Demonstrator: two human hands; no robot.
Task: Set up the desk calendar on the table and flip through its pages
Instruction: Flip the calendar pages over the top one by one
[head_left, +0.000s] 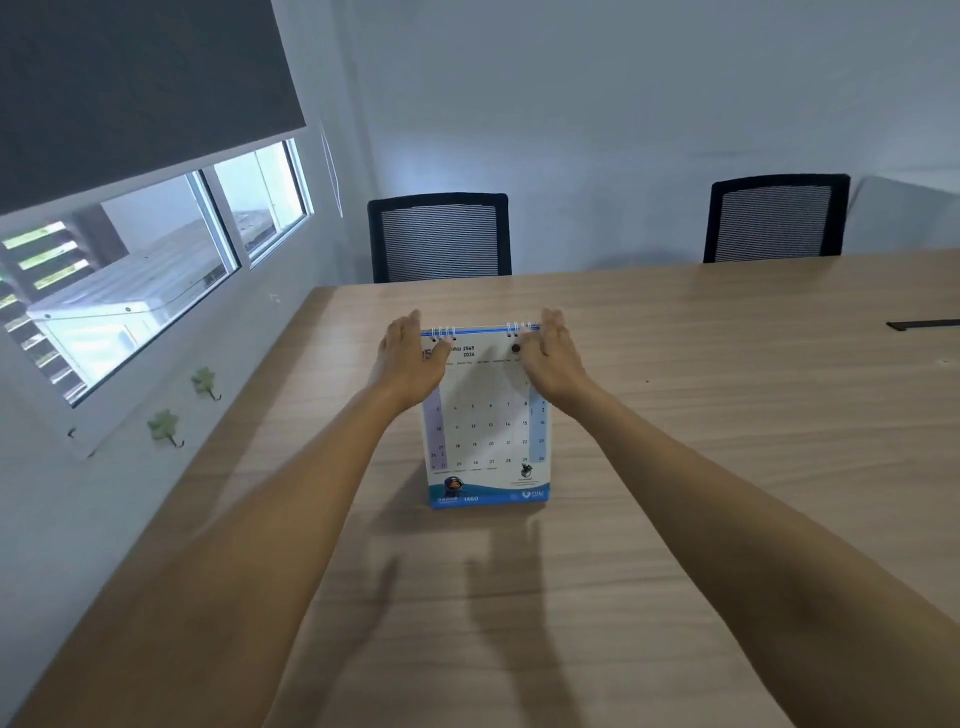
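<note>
Two bare forearms reach out across a wooden table (675, 415) toward a desk calendar (485, 431) standing mid-table, its printed page facing the person and its long axis running from the blue base near them up to the wire binding (480, 330) at the far edge. Both hands meet it at that top edge, about equally near: the left hand (410, 364) at the left corner, the right hand (553, 358) at the right. Fingers are loosely spread, thumbs on the page front, fingertips over the binding; whether they pinch a page cannot be told. Two chairs (439, 236) stand beyond.
</note>
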